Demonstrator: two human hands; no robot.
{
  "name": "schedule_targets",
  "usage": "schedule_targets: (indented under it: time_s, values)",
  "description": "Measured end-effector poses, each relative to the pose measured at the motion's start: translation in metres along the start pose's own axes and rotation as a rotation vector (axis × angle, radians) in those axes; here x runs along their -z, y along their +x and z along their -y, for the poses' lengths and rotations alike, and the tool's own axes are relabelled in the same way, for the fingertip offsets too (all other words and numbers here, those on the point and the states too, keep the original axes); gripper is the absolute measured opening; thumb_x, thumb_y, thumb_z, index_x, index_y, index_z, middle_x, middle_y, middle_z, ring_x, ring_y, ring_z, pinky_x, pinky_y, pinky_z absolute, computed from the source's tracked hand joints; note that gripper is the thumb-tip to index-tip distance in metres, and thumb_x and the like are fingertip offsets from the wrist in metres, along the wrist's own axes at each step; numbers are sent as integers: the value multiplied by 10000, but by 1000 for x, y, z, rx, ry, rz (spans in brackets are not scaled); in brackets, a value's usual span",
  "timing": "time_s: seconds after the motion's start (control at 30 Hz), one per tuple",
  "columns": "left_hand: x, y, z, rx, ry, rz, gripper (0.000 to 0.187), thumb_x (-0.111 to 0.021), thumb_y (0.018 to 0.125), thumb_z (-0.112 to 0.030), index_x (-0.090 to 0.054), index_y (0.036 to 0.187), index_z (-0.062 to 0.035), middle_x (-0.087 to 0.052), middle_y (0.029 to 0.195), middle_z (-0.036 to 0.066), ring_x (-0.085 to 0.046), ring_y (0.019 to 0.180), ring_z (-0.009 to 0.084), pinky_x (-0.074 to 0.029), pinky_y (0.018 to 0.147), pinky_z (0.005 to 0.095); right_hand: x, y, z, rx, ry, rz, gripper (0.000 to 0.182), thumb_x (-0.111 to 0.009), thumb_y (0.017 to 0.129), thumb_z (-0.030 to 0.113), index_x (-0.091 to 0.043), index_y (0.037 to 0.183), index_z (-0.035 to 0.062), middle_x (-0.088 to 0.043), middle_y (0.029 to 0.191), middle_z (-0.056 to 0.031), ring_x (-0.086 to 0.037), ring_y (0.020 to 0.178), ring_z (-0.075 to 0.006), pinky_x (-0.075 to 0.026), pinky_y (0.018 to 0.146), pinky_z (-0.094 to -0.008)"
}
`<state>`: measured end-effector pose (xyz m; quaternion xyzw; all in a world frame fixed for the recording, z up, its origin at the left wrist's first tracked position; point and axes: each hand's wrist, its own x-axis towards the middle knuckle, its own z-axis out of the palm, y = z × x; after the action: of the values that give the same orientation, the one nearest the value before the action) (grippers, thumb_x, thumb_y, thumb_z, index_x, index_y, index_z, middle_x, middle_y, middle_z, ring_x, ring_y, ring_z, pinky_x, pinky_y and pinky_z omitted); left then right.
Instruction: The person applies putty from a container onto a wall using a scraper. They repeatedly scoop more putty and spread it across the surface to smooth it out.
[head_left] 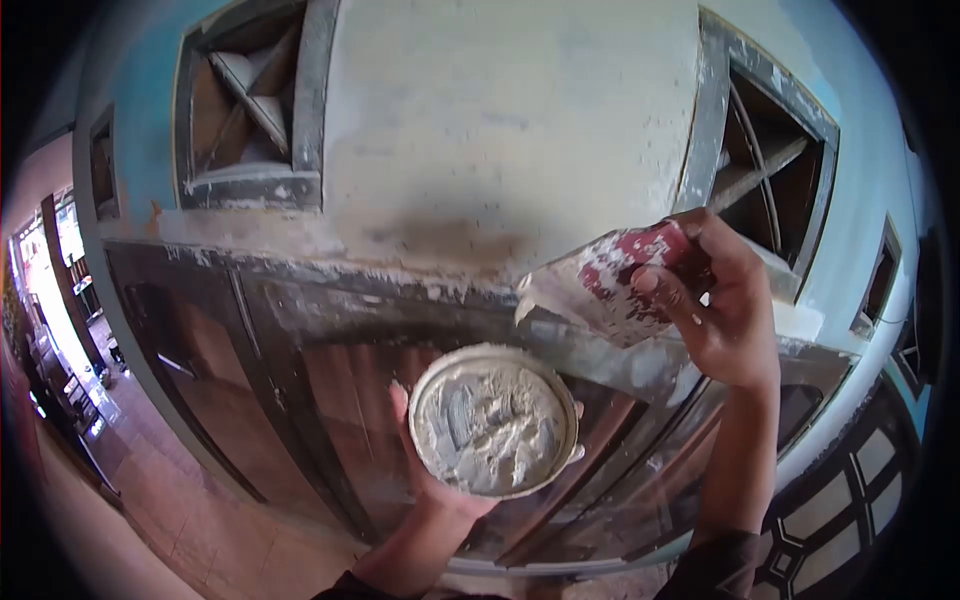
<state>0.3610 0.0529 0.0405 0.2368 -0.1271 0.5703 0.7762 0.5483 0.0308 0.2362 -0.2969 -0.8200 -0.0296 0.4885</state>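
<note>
My left hand is wrapped round a round tub from below, its fingers showing at both sides. Pale grey putty fills the tub, its surface churned and streaked. In my right hand is a red putty scraper smeared with whitish putty, gripped between thumb and fingers. The scraper's blade points left, up and to the right of the tub, and a bit of putty hangs at its tip. Behind the blade runs the ledge where the pale wall meets the dark wooden frame.
Two framed vent openings with crossed slats flank the pale wall patch. Below are dark wood and glass panels. A tiled floor leads to a bright doorway at far left. A patterned grille stands at lower right.
</note>
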Motion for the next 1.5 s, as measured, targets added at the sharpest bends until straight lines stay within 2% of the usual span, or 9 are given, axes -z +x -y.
schedule_targets:
  time_s: [0.07, 0.13, 0.3, 0.47, 0.57, 0.83, 1.07, 1.17, 1.5]
  values:
    - [0, 3, -7, 40, -64, 116, 1120, -345, 833, -917, -271, 1595, -99, -320, 1575, 302, -303, 1390, 637, -343, 1034, 806, 2, 23, 4, 51, 26, -119, 207, -724, 904, -15, -587, 1058, -37, -661, 856, -65, -601, 829, -61, -500, 730, -245]
    - [6, 6, -10, -44, -1, -78, 1131, -350, 828, -921, -288, 1587, -84, -326, 1571, 304, -320, 1381, 637, -349, 1054, 782, 11, 51, 6, 153, -236, -197, 135, -665, 936, -21, -543, 994, -22, -595, 789, -63, -550, 782, -63, -477, 706, -257]
    - [14, 7, -29, -34, 82, -115, 1168, -360, 802, -943, -281, 1580, -75, -339, 1550, 325, -350, 1381, 609, -356, 1073, 752, 23, 129, 10, 304, -634, -389, 181, -685, 933, 63, -637, 1107, 67, -732, 1117, -147, -695, 976, -362, -547, 843, -380]
    - [13, 2, -52, 64, -46, 33, 1179, -355, 803, -944, -279, 1572, -53, -327, 1555, 320, -359, 1381, 596, -362, 1071, 751, 28, 181, 4, 516, -896, -494, 243, -652, 985, 106, -622, 1225, 81, -730, 1109, -152, -729, 969, -330, -571, 806, -389]
    - [12, -2, -61, -154, -35, -47, 994, -350, 910, -841, -406, 1496, -40, -472, 1479, 237, -499, 1327, 442, -439, 1083, 623, 21, 196, 4, 834, -1063, -588, 368, -655, 929, -14, -715, 1252, 154, -717, 1224, -100, -704, 1078, -294, -582, 892, -395]
    - [-2, -5, -77, -321, 15, -73, 782, -350, 991, -732, -528, 1394, -86, -595, 1329, 146, -587, 1185, 325, -491, 1023, 514, 27, 190, -28, 710, -1126, -704, 426, -682, 867, -12, -708, 1253, 167, -721, 1203, -49, -672, 1097, -261, -518, 917, -401]
    - [22, 2, -81, -366, 71, -186, 863, -349, 973, -760, -523, 1387, -23, -594, 1336, 168, -595, 1175, 334, -493, 1026, 516, 27, 196, -44, 702, -1106, -677, 448, -643, 835, -64, -708, 1232, 133, -715, 1213, -68, -670, 1131, -275, -530, 942, -404]
    - [15, 2, -86, -282, 53, -11, 863, -343, 975, -759, -525, 1385, -22, -595, 1336, 169, -596, 1180, 333, -498, 1024, 521, 15, 198, -46, 564, -1147, -581, 451, -583, 853, -57, -669, 1266, 105, -681, 1291, -105, -625, 1229, -315, -518, 1004, -430]
    - [22, 10, -88, -314, 48, -40, 867, -345, 973, -760, -524, 1390, -21, -590, 1348, 176, -593, 1190, 345, -490, 1032, 533, -6, 175, -43, 467, -1143, -427, 484, -531, 843, -97, -633, 1296, 38, -632, 1359, -159, -570, 1296, -356, -460, 1085, -454]
